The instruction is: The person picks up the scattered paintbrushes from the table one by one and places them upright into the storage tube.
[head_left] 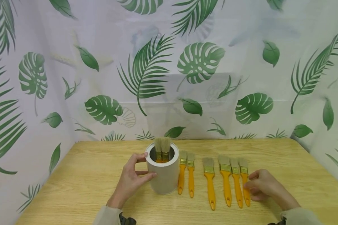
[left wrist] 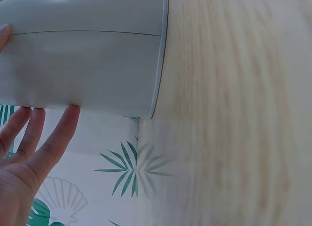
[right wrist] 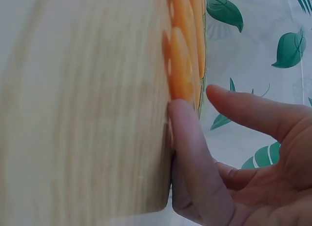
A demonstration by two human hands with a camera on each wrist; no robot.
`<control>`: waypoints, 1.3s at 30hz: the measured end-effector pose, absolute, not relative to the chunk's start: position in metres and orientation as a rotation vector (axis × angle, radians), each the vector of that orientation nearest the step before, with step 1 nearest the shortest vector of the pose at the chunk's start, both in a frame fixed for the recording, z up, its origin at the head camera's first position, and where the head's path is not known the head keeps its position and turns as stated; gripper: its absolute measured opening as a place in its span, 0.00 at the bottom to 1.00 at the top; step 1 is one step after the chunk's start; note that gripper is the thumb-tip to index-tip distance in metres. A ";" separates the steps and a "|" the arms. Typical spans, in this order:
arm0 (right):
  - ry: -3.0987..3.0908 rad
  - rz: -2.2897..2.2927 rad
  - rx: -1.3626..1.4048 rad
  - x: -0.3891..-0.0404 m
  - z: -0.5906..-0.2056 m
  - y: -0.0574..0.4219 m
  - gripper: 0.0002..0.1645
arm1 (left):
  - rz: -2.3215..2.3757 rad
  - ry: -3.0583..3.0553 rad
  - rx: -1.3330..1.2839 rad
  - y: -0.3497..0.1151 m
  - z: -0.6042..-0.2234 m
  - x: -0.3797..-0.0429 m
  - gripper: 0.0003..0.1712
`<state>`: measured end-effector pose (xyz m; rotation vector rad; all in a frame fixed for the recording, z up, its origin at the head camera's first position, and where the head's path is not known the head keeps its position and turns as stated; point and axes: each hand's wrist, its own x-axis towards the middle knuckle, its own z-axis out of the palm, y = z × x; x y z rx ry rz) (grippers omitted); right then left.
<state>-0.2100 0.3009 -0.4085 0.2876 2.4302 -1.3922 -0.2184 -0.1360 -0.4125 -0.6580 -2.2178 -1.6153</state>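
Observation:
A pale grey paint can (head_left: 164,179) stands upright on the table, with brushes (head_left: 162,147) in it, bristles up. My left hand (head_left: 132,176) holds the can from its left side; in the left wrist view several fingertips (left wrist: 70,113) touch its wall. To the right lie several flat paintbrushes with orange handles, bristles pointing away from me. My right hand (head_left: 263,185) is at the rightmost paintbrush (head_left: 245,181). In the right wrist view the fingertip nearest the table (right wrist: 183,111) touches an orange handle (right wrist: 180,65), while another finger stands apart from it.
Two narrow paintbrushes (head_left: 190,175) lie close to the can's right side. A wider paintbrush (head_left: 210,184) lies alone in the middle, and more (head_left: 226,181) lie near the right hand. Leaf-printed cloth (head_left: 157,78) hangs behind the wooden table (head_left: 90,168).

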 end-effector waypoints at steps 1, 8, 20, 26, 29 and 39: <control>2.437 -1.376 0.278 -0.211 -0.408 0.301 0.35 | -1.615 -2.219 -0.658 -0.136 -0.413 -0.218 0.34; 2.516 -1.268 0.267 -0.212 -0.408 0.294 0.32 | -1.604 -2.211 -0.666 -0.137 -0.414 -0.219 0.35; 2.640 -1.208 0.200 -0.212 -0.408 0.295 0.25 | -1.619 -2.194 -0.692 -0.137 -0.413 -0.218 0.34; 2.609 -1.299 0.166 -0.212 -0.407 0.304 0.27 | -1.617 -2.170 -0.721 -0.137 -0.416 -0.219 0.32; 2.599 -1.366 0.142 -0.213 -0.406 0.307 0.27 | -1.614 -2.172 -0.710 -0.138 -0.415 -0.219 0.33; 2.490 -1.628 0.172 -0.211 -0.398 0.310 0.33 | -1.600 -2.173 -0.719 -0.139 -0.415 -0.220 0.32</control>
